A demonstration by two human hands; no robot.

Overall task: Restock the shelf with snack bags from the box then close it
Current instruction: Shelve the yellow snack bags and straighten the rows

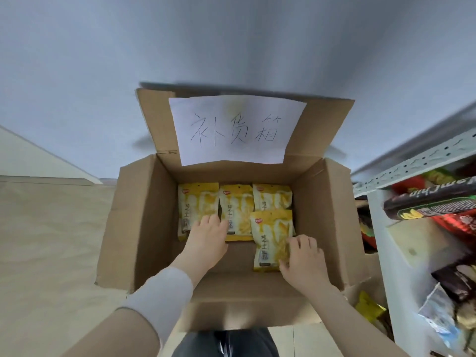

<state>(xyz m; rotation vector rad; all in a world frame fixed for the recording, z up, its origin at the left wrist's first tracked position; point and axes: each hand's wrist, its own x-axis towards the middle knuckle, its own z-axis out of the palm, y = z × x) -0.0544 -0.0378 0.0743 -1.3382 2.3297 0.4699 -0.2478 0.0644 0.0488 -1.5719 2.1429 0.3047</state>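
Note:
An open cardboard box (pixel 144 222) stands on the floor in front of me, its flaps spread out. Several yellow snack bags lie flat on its bottom. My left hand (pixel 206 240) reaches in and rests on the lower part of the left bag (pixel 197 202) and the middle bag (pixel 237 210), fingers bent over them. My right hand (pixel 304 258) grips the lower right edge of the nearest bag (pixel 270 233), which overlaps a further bag (pixel 271 197). The white shelf (pixel 386 253) stands at the right.
A paper sheet with handwritten characters (pixel 237 130) is stuck on the box's far flap. The shelf at the right holds dark and red snack packs (pixel 432 202) and other bags lower down. A grey wall rises behind the box. Pale floor lies at the left.

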